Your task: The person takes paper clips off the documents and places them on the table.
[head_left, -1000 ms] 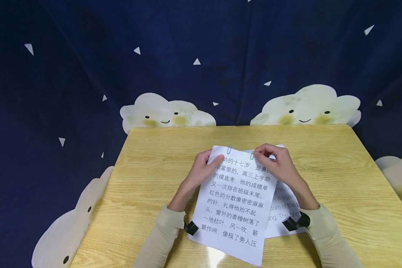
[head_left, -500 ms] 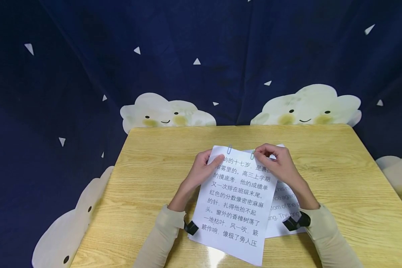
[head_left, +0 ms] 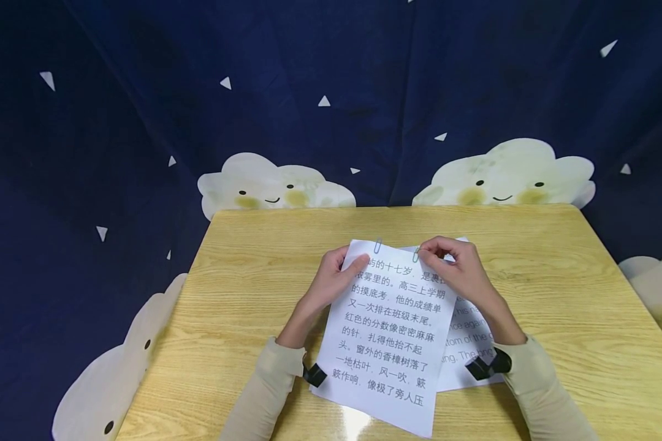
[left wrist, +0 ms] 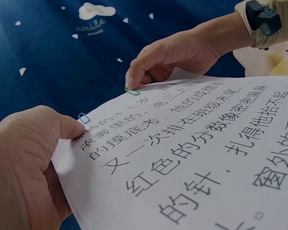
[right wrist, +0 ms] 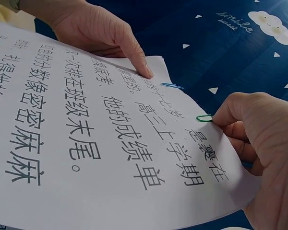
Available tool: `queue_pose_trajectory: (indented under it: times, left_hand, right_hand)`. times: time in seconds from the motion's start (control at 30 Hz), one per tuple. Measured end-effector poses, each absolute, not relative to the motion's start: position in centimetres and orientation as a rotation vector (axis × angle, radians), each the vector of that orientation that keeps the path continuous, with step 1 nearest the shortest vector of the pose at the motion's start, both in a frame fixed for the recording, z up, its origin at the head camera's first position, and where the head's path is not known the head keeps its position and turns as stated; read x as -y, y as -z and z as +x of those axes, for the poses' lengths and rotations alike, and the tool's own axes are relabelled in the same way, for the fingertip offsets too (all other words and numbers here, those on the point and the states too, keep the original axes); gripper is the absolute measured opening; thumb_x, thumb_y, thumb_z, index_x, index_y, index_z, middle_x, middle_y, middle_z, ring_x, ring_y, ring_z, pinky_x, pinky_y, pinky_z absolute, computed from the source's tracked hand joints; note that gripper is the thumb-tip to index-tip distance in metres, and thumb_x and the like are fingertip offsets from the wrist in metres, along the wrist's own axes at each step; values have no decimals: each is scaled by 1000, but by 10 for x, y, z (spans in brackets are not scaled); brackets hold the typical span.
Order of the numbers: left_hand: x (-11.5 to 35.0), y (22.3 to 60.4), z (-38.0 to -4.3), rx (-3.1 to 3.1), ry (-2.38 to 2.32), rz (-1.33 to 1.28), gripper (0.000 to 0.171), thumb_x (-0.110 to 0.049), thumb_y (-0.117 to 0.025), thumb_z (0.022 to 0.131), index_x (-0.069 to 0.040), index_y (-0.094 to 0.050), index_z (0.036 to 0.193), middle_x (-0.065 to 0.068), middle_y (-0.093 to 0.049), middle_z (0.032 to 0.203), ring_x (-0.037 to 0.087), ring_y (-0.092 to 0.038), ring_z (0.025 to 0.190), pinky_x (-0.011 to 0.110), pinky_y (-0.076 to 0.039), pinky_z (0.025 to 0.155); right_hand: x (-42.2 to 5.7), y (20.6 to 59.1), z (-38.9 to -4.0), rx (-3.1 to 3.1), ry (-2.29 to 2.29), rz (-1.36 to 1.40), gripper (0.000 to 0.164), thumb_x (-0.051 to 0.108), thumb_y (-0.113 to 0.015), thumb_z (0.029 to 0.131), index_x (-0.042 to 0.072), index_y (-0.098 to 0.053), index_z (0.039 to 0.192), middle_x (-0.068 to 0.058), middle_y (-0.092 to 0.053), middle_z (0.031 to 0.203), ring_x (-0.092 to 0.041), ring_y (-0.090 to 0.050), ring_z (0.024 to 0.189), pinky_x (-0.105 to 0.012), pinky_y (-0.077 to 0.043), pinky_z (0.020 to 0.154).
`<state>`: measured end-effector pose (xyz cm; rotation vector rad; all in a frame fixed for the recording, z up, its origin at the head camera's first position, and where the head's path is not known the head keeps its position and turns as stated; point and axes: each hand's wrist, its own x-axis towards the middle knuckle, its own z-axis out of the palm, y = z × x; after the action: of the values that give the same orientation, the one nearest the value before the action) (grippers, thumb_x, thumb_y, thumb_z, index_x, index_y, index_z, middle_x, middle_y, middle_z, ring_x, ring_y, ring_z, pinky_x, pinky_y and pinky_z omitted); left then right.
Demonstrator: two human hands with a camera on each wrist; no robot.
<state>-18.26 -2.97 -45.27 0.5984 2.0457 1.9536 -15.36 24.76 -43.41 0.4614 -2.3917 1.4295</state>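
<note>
In the head view, printed paper [head_left: 386,343] with Chinese text is held tilted above the table. My left hand [head_left: 335,278] grips its upper left edge, thumb on the front and the other fingers behind. A blue paper clip [head_left: 377,246] sits on the top edge near that thumb. Farther right along the edge is a green paper clip [right wrist: 204,118], which my right hand [head_left: 459,272] pinches between thumb and forefinger. Under the right fingers a small bit of blue [right wrist: 247,164] shows; what it is I cannot tell.
Another sheet with English text [head_left: 466,343] lies on the wooden table [head_left: 243,282], partly behind the held paper and under the right forearm. A dark blue curtain [head_left: 309,49] with cloud prints hangs behind the table.
</note>
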Motion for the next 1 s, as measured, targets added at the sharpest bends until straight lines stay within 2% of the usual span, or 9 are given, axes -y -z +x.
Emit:
queue_pose_trajectory:
  times: [0.2, 0.37, 0.67, 0.9, 1.0]
  left_hand:
    - [32, 449, -184, -2106, -1973, 624, 30, -25, -59, 108, 2, -74, 112, 14, -72, 81, 18, -68, 58, 30, -55, 49]
    - [35, 450, -187, -2119, -1978, 661, 24, -17, -62, 107, 2, -73, 114, 16, -74, 83, 19, -70, 59, 29, -56, 49]
    - [38, 451, -190, -2096, -1960, 710, 21, -15, -62, 107, 1, -73, 115, 17, -77, 85, 20, -72, 62, 29, -57, 51]
    - [37, 452, -190, -2099, -1964, 727, 22, -15, -61, 107, 2, -73, 116, 18, -76, 84, 22, -72, 62, 28, -56, 51]
    - [37, 452, -190, -2113, -1955, 728, 22, -16, -62, 107, 0, -73, 115, 15, -77, 83, 20, -71, 61, 28, -55, 51]
  right_hand:
    - [-248, 434, -153, 2391, -1405, 457, 11, -8, -69, 92, 0, -76, 92, -11, -71, 80, -8, -54, 69, -21, -43, 62]
    - [-250, 432, -153, 2418, -1428, 475, 12, -4, -70, 94, 5, -77, 93, -8, -72, 83, -10, -55, 70, -21, -44, 62]
    - [-252, 432, -153, 2382, -1440, 504, 14, -3, -73, 93, 10, -78, 91, -2, -72, 84, -10, -55, 73, -22, -44, 66]
    - [-239, 405, -140, 2355, -1434, 500, 10, -13, -69, 90, -5, -75, 88, -13, -71, 81, -8, -54, 72, -20, -42, 66]
    - [-237, 401, -137, 2349, -1445, 499, 9, -13, -69, 90, -5, -75, 88, -13, -71, 81, -7, -54, 72, -19, -43, 66]
